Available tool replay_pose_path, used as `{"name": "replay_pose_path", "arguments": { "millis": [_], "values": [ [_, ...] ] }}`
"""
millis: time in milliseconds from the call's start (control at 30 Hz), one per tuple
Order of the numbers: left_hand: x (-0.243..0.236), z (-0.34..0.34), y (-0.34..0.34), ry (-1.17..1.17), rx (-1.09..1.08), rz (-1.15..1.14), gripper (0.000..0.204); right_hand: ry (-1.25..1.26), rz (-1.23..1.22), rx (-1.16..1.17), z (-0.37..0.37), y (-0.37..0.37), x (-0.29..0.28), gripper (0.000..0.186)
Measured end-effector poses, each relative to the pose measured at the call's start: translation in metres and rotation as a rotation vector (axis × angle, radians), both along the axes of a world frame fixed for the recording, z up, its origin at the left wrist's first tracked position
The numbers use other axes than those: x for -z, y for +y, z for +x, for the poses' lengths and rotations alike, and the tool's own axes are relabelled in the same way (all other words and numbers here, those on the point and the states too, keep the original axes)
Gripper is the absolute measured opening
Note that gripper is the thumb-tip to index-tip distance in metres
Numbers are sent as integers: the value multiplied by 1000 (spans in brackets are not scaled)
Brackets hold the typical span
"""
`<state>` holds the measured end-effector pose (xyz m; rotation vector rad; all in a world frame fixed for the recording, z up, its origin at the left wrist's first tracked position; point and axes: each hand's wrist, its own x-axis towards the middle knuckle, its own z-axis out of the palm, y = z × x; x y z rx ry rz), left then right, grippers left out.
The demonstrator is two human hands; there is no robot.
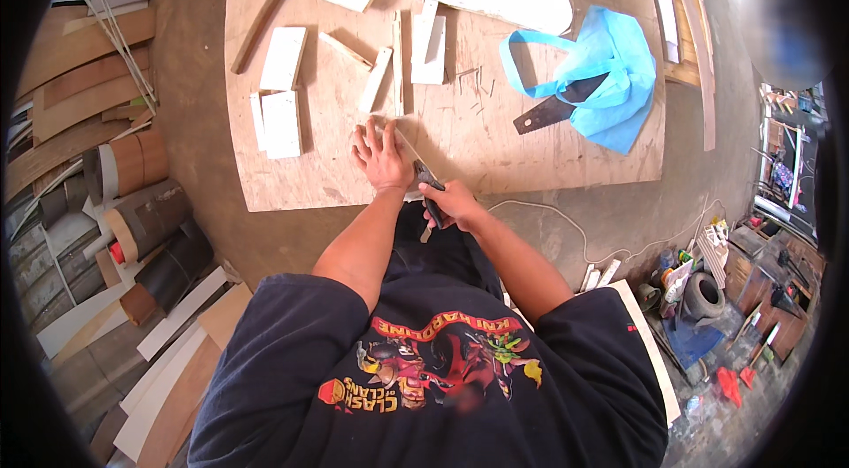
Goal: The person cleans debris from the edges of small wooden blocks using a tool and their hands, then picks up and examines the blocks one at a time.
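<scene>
My right hand [456, 204] is closed round the black handle of a hand saw [409, 149]. Its thin blade, seen nearly edge-on, points away from me over the near part of the plywood tabletop [332, 176]. Just left of the blade, my left hand [384, 160] presses down with fingers spread; what lies beneath the palm is mostly hidden. Beyond the fingertips lie a short pale wood strip [376, 79] and a longer thin strip [397, 63] beside it.
White blocks [283, 58] and a hammer [270, 12] lie at the left. Several nails [478, 83] are scattered right of centre, near a blue bag [617, 88] with another saw [544, 117] sticking out. A cable [575, 225] crosses the floor; boards [177, 379] pile up at left.
</scene>
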<state>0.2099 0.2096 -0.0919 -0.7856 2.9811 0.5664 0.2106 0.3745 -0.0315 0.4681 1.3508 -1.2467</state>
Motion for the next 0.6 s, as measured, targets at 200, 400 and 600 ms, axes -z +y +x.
{"name": "replay_pose_path", "arguments": {
  "millis": [200, 400, 600],
  "values": [
    [9, 3, -5, 43, 7, -23, 49, -39, -9, 15, -29, -1, -33, 46],
    [8, 2, -6, 98, -20, 55, 47, 108, 150, 162, -101, 27, 4, 37],
    [4, 16, -17, 270, -20, 93, 41, 19, 58, 242, -132, 38, -1, 39]
  ]
}}
